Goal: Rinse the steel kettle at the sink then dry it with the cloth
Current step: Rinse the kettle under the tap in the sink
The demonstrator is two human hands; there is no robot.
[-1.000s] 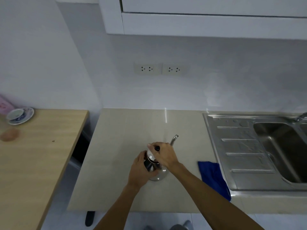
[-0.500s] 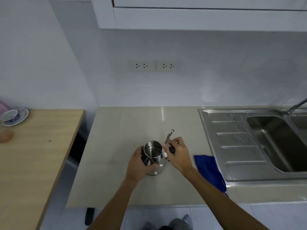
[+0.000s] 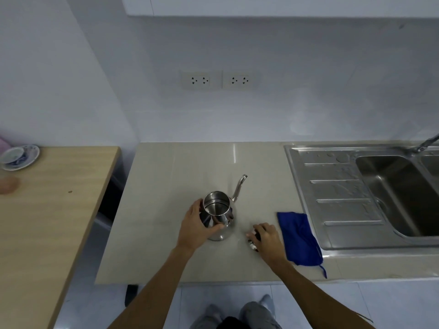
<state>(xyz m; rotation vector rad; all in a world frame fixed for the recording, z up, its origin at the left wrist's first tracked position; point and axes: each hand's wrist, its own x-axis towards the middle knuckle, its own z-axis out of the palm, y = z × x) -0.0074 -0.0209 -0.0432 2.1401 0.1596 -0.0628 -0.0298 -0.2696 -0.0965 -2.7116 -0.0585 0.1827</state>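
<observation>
The steel kettle [image 3: 219,216] stands upright and uncovered on the beige counter [image 3: 166,186], its thin spout pointing away from me. My left hand [image 3: 196,225] wraps around its left side and front. To its right, my right hand [image 3: 267,238] holds the kettle lid [image 3: 252,241] down at the counter surface; the lid is mostly hidden under my fingers. A blue cloth [image 3: 299,237] lies just right of that hand, beside the sink's draining board. The steel sink [image 3: 403,193] sits at the right, with the tap [image 3: 427,142] at the far right edge.
A wooden table [image 3: 47,210] stands to the left across a gap, carrying a cup on a saucer [image 3: 19,156] and a pinkish object [image 3: 8,184]. Two wall sockets [image 3: 219,79] sit above the counter. A cabinet hangs overhead.
My right hand has lifted the lid off the kettle and carried it down to the counter on the right. My left hand stays on the kettle body.
</observation>
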